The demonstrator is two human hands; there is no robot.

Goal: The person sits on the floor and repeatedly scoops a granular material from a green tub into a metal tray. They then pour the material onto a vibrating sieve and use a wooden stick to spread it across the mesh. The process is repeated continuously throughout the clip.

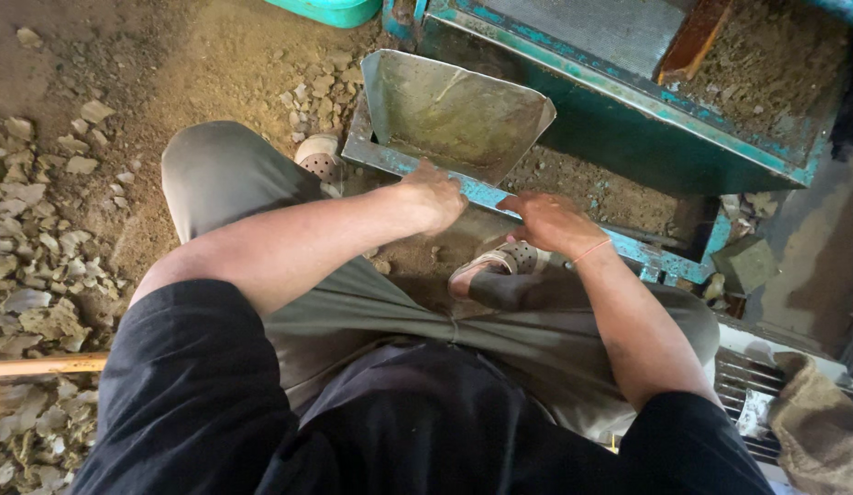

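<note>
Chute: sheet-metal chute (449, 115), stiff, sharp-rimmed, probably heavy (bolted to teal machine (628, 128)?); grip near lip.
Left hand (433, 194): curled over lip.
Right hand (547, 220): fingers bent on frame rail (646, 252), holding nothing loose.

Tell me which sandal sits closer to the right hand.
The sandal just below the right hand; the other sandal lies farther off, beyond the left forearm.

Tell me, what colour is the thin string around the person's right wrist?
The thin string around the right wrist is orange-red, seen in the head view, just behind the right hand.
</note>
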